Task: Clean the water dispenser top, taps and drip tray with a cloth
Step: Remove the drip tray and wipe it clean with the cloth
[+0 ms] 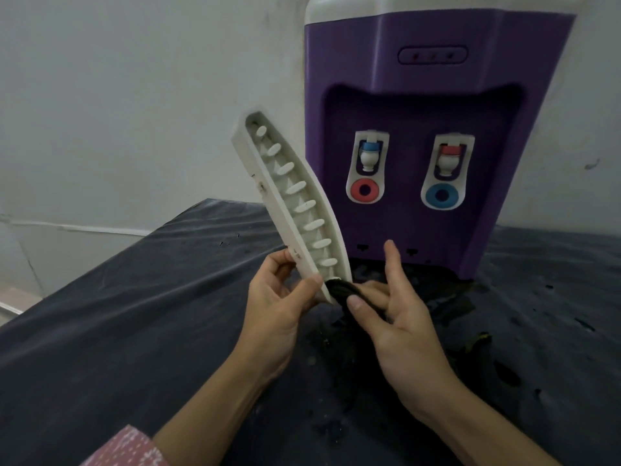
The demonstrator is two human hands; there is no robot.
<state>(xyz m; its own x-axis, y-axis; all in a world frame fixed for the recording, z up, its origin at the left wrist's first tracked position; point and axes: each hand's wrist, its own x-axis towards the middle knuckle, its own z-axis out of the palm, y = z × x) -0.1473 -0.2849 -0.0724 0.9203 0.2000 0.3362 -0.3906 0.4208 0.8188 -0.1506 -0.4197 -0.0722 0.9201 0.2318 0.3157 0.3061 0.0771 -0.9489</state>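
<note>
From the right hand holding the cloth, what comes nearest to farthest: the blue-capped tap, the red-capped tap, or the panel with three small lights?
1. Blue-capped tap, just above, left side of the dispenser.
2. Red-capped tap, farther up on the right.
3. Light panel, highest up.

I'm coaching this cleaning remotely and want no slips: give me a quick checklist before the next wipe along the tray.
1. White slotted plastic drip tray gripped by left hand at its lower end: ok.
2. Dark cloth pinched in right hand: ok.
3. Cloth touching tray's lower end: ok.
4. Tray lifted off purple water dispenser: ok.
5. Tray's remaining dirt: cannot tell.
</note>
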